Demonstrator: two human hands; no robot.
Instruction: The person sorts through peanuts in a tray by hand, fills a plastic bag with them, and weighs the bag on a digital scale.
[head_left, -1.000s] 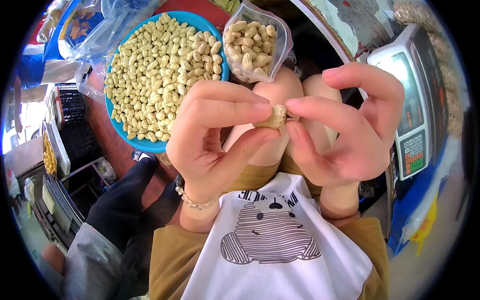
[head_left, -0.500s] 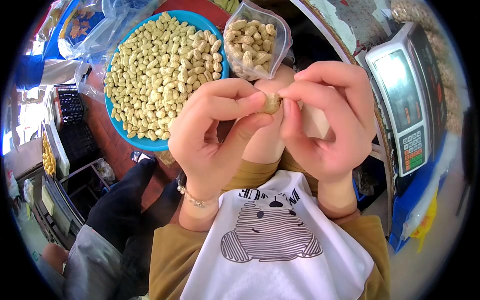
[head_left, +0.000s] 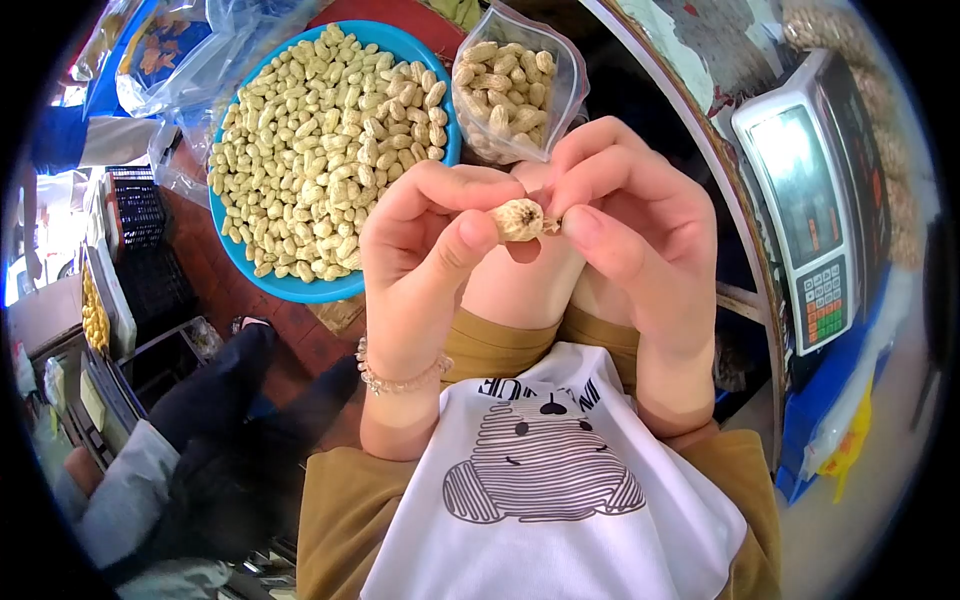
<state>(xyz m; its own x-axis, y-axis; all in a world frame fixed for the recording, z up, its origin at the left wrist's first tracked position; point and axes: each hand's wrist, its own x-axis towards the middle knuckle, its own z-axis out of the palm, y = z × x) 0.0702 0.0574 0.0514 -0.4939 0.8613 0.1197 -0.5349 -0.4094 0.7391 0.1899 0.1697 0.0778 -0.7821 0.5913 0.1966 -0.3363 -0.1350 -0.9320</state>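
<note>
In front of my knees, my left hand (head_left: 415,250) is closed in a pinch on an unshelled peanut (head_left: 517,220) with a dark spot near its end. My right hand (head_left: 650,235) meets it from the other side, thumb and fingertips closed at the peanut's right tip. A small pale bit shows there; whether it is still joined to the shell, I cannot tell. Beyond my left hand stands a blue basin (head_left: 222,225) heaped with unshelled peanuts (head_left: 310,160). Just past my fingers, a clear plastic bag (head_left: 570,75) holds more peanuts (head_left: 505,90).
A digital scale (head_left: 800,200) stands at the right beside a blue crate (head_left: 815,430). Another person's dark trouser legs (head_left: 230,400) reach in at lower left. Black baskets (head_left: 150,250) and clear plastic sheeting (head_left: 220,70) lie at the left.
The peanut has turned and come slightly down and left, showing more of its shell. Both hands have shifted with it. The other person's legs at lower left have moved.
</note>
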